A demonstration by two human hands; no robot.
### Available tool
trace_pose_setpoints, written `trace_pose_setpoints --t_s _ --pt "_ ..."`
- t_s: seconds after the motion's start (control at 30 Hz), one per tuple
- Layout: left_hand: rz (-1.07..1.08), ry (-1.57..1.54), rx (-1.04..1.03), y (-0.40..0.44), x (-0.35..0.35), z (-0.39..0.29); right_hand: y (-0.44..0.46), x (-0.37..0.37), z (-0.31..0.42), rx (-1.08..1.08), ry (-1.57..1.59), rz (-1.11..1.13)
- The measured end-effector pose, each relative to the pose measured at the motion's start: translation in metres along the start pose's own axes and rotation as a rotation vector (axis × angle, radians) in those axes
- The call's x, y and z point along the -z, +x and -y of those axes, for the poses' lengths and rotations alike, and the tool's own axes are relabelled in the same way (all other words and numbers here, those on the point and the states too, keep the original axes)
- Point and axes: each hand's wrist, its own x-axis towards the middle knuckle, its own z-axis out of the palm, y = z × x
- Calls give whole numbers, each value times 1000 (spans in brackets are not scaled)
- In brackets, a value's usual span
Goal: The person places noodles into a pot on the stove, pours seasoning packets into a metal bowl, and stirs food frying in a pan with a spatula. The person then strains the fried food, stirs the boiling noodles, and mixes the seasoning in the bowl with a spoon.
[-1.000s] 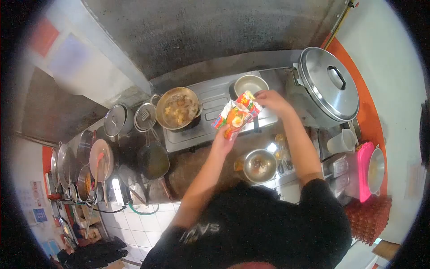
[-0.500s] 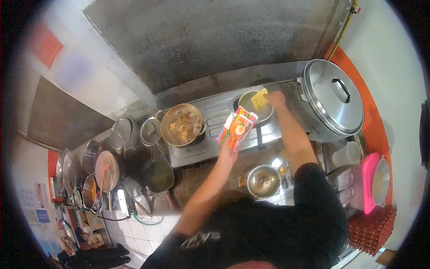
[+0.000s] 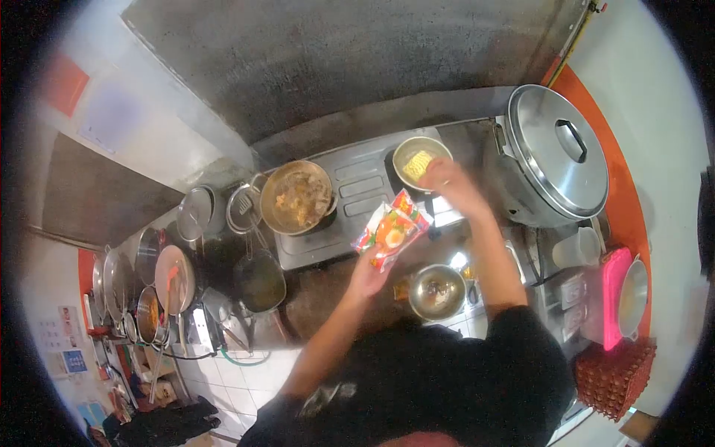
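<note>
My left hand [image 3: 367, 277] is closed round the lower end of a red and white instant noodle packet [image 3: 393, 229], with an egg pictured on it. A yellow block of dry noodles [image 3: 417, 165] is in the small pot [image 3: 401, 145] on the stove. My right hand [image 3: 450, 185] is over the pot's near right rim, its fingertips beside the noodles. Those fingers are blurred and partly turned away, so I cannot tell whether they still touch the block.
A wok [image 3: 298, 197] with browned food in bubbling liquid sits left on the stove [image 3: 357, 190]. A large lidded pot [image 3: 555, 160] stands at the right. Nearer me is a metal bowl [image 3: 437, 292]. Pans and a strainer [image 3: 244, 210] crowd the left, with egg trays [image 3: 614, 380] at lower right.
The noodle block has gone from my right hand's grip above the pot to down inside it. My right hand has moved lower and slightly left. My left hand keeps the packet, a little lower.
</note>
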Motion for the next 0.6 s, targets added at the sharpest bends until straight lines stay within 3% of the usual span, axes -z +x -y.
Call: trace_pose_setpoints --t_s 0.07,0.13,0.27,0.33,0.43,0.53,0.6 --pt "-30 35 -2 -4 -9 7 -39 -7 29 -44 -197 167" --pt "-16 58 50 -10 -27 13 -59 -19 26 -135 -388 122" --pt "44 52 17 -15 -43 25 -81 -22 21 -202 -435 73" --pt "84 82 46 -18 -49 21 -87 -14 30 -1 -262 -12" --pt "108 98 60 -18 -44 20 -88 -19 30 32 -271 8" --pt "128 83 13 -20 -47 19 -84 -31 24 -120 -343 -162" --pt "94 112 -10 -24 -45 20 -84 -29 26 -95 -343 -101"
